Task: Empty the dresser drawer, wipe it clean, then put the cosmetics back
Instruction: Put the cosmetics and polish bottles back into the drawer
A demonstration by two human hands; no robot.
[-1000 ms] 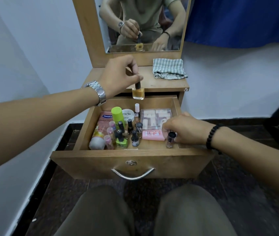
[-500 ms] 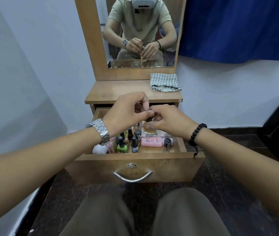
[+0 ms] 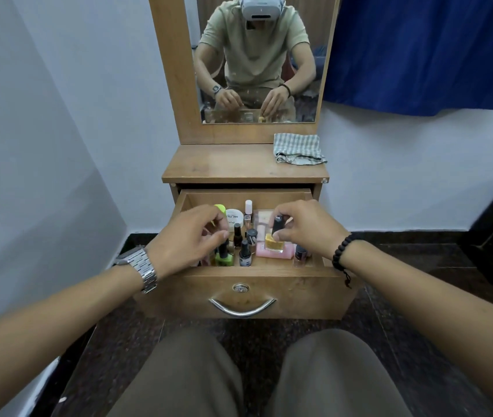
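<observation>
The right hand has its grip pinched on the black cap of the yellow nail-polish bottle, thumb and fingers curled round it, the bottle hanging upright just above the pink tube at about 4 o'clock in the open drawer. The left hand hovers over the 8 o'clock cluster with fingers curled; whether its grip has closed on the green nail-polish bottle below it cannot be told, since the fingertips hide the cap. A second ago that yellow bottle hung from the left hand up near the desk; half a second ago the two hands met over the drawer, and now the bottle sits in the right hand alone, low among the other cosmetics. That suggests a hand-to-hand pass which freed the left hand for a second item. For the task this reads as very early emptying: the drawer remains crowded with bottles, a white jar at 12 o'clock and a clear case, the desk top carries only the checked cloth at its 2 o'clock corner, and wiping has not begun.
</observation>
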